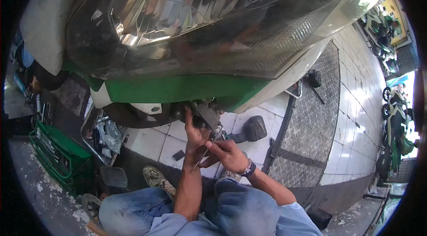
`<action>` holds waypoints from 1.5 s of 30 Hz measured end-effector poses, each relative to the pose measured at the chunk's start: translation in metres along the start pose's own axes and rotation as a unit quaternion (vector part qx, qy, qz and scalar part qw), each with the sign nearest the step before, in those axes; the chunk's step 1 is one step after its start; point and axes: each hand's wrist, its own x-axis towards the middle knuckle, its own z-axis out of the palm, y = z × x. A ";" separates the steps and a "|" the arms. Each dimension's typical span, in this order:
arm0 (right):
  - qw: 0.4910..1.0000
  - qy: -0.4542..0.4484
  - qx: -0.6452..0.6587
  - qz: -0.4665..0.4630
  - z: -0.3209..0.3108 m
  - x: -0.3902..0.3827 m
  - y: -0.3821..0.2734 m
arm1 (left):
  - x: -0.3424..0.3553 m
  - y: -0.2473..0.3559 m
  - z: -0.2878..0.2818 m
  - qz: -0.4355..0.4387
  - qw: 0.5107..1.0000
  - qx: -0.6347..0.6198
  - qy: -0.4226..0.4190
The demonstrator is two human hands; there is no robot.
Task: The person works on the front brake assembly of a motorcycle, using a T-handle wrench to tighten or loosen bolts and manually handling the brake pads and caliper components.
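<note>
Pinching a thin metal rod, the right hand worked at lower centre. Beside it, the left hand reached up to a grey metal part mid-frame; its grip could not be told. Beyond, a power tool lay on white tiles; motorcycles stood far right.

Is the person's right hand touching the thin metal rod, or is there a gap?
Touching. The head view shows the right hand closed on the thin metal rod, its thumb lying against it.
</note>
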 end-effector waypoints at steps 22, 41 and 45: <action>0.992 -0.075 -0.076 0.072 -0.110 -0.035 0.012 | -0.002 -0.009 0.029 0.018 0.995 -0.046 0.084; 0.767 0.350 -0.310 -0.439 -0.100 0.060 -0.089 | 0.004 -0.029 0.015 0.103 0.984 -0.010 0.144; 0.612 0.269 -0.555 -0.495 -0.068 0.100 -0.082 | 0.005 -0.026 0.002 0.120 0.990 -0.001 0.069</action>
